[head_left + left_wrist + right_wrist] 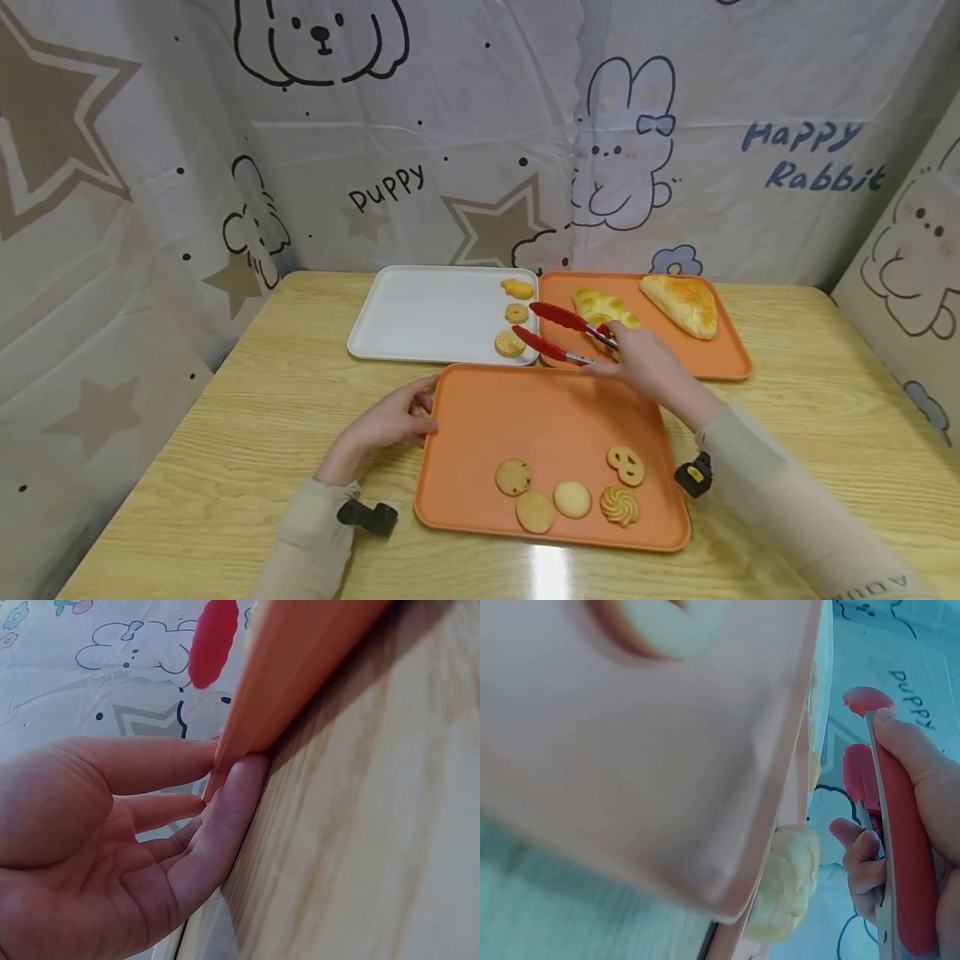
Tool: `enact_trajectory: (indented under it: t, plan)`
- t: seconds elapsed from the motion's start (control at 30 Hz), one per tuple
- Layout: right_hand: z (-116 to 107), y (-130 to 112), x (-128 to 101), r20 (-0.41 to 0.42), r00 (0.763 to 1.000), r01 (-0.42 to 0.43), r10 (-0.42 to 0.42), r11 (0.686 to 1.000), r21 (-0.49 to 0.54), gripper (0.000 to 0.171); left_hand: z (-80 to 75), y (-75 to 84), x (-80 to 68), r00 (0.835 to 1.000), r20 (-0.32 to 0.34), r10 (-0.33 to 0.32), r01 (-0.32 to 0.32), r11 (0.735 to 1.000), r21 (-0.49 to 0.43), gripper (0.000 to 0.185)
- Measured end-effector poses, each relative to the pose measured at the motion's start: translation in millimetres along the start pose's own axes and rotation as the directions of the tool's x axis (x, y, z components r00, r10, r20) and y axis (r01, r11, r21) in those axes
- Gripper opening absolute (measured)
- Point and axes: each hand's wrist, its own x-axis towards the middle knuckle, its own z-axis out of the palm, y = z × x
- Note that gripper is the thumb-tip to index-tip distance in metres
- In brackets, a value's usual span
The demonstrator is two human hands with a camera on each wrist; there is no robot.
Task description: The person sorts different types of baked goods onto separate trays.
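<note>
Red-tipped tongs [558, 317] are gripped in my right hand [637, 358]. Their two red tips [866, 772] stand apart with nothing between them, over the border of the white tray and the back orange tray. My left hand [393, 417] holds the left rim of the front orange tray [480, 400], its thumb and fingers pinching the edge in the left wrist view. Several cookies lie near that tray's front: a speckled round one [513, 477], two plain round ones, a pretzel-shaped one [626, 465] and a swirled one [619, 506].
Along the right end of the white tray [420, 312] sit a fish-shaped cookie [517, 288], a flower-shaped cookie [516, 313] and a round cookie [509, 342]. Two bread pieces, one a golden wedge [681, 305], lie in the back orange tray [720, 362]. A patterned cloth hangs behind.
</note>
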Motion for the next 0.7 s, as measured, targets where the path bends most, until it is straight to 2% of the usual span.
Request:
enact_trajectory:
  t: [0.2, 0.37, 0.7]
  plan:
    - [-3, -3, -20, -0.003, 0.998, 0.057, -0.057, 0.998, 0.005, 0.057, -0.5, 0.2, -0.5, 1.0, 0.002, 0.004, -0.004, 1.0, 0.004, 0.075]
    - [-5, -4, -37, 0.037, 0.997, 0.069, -0.07, 0.997, 0.014, 0.061, -0.5, -0.1, -0.2, 1.0, 0.01, 0.007, -0.007, 1.0, 0.001, 0.075]
    - [-1, -3, -65, 0.098, 0.977, 0.187, -0.187, 0.982, 0.006, 0.056, -0.2, -1.8, 1.3, 1.0, 0.0, 0.005, -0.005, 1.0, 0.008, 0.075]
